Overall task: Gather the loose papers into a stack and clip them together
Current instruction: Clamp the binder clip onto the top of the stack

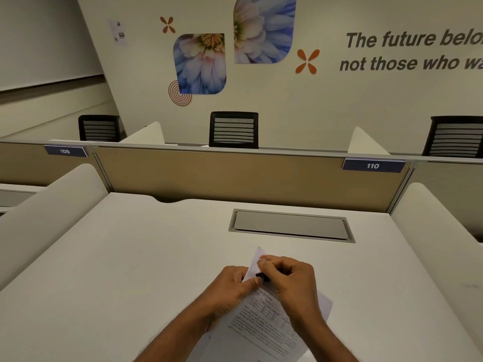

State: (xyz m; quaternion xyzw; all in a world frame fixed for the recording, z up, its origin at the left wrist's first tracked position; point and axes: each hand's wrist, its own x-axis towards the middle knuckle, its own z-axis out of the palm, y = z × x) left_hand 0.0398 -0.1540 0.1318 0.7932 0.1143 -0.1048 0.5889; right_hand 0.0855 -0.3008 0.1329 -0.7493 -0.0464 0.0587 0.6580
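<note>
The right hand (290,279) has its fingers curled around a black binder clip (263,277), gripping it at the far corner of the papers (264,327). One of the clip's wire handles (262,259) shows as a small loop just above the knuckles. How far the clip's mouth sits over the sheets cannot be told, because the fingers cover it.

Just beside it, almost touching, the left hand (230,286) pinches the same corner, with the thumb on top of the sheets and the fingers curled under their edge. The papers lie as a stack of printed sheets that runs from between the two hands back toward the person, under both wrists. The corner is lifted off the desk (130,257), and one sheet's edge sticks out past the right wrist.

Beyond the hands, a grey cable hatch (290,226) is set flush into the white desk. Farther on stands a tan partition (235,173) with two number plates — 110 (373,166) up and to the right of the hands, 109 (64,151) far off to the left. Behind the partition a black mesh chair (233,129) faces this way, below flower pictures (200,64) on the wall.
</note>
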